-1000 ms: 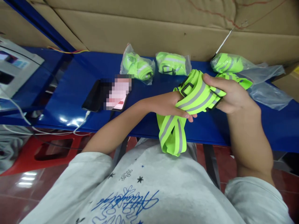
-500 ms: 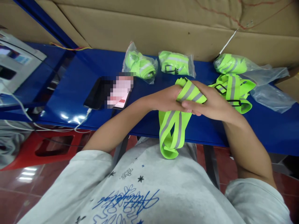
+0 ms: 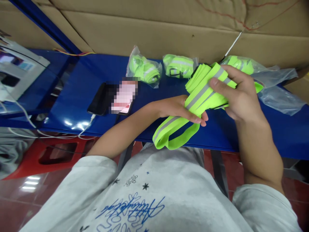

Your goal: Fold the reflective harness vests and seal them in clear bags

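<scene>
Between my hands is a folded neon-yellow reflective strap with grey stripes, its layers stacked flat. My right hand grips the right end of the bundle, thumb pressed on top. Lower down, my left hand closes around the strap's left part, and a loop of it hangs below over the table's front edge. A dark buckle edge shows under the bundle. Behind my right hand, another neon strap on the table is mostly hidden.
Clear bags holding neon straps, a left one, a middle one and a right one, line the back of the blue table. An empty plastic bag lies right. Two phones, one black, lie left, near a white cable.
My right hand has moved up and right, drawing the folded strap out flat. The hands, clasped together before, are now apart, and the hanging loop has risen and swung left.
</scene>
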The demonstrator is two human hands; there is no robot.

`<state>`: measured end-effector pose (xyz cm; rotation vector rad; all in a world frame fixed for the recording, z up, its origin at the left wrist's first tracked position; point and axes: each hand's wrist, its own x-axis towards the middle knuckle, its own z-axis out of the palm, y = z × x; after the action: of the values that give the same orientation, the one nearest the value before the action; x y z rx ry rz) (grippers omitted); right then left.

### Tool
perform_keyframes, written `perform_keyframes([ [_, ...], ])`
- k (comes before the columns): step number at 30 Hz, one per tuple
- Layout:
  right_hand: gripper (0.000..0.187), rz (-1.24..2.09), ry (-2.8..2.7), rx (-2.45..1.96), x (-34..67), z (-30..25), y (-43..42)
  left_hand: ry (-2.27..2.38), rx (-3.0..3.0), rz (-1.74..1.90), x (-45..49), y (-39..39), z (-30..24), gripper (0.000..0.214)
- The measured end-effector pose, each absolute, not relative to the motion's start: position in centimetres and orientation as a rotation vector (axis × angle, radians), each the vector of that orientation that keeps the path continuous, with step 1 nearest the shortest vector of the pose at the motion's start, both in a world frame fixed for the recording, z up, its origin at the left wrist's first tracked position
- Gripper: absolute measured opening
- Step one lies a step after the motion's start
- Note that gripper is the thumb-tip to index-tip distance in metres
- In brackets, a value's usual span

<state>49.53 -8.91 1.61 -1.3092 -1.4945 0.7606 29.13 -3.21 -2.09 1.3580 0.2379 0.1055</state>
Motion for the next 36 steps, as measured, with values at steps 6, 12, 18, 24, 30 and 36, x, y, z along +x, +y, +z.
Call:
perform_keyframes([
  [6,0.045,1.174,-1.214,-1.273,49.7,1.5,-8.4,0.282,1.402,0.07,28.6,-3.1,-1.2,0.036],
  [12,0.037,1.271,-1.234,-1.216,49.9,1.9,-8.3,0.388,1.545,0.109,28.3,-2.8,-1.2,0.043],
  [18,0.039,1.347,-1.361,-1.269,49.8,1.0,-7.7,0.453,1.645,0.342,28.6,-2.7,-2.3,0.062],
  [24,0.034,0.719,-1.63,-1.267,48.4,0.7,-9.0,0.555,1.636,0.434,28.8,-1.7,-4.0,0.077],
  [30,0.038,0.758,-1.627,-1.208,48.8,0.3,-8.4,0.514,1.765,0.386,28.4,-1.7,-3.1,0.08],
  [36,0.037,1.079,-1.465,-1.195,48.9,-0.5,-7.9,0.531,1.859,0.359,28.2,-1.9,-2.6,0.081],
])
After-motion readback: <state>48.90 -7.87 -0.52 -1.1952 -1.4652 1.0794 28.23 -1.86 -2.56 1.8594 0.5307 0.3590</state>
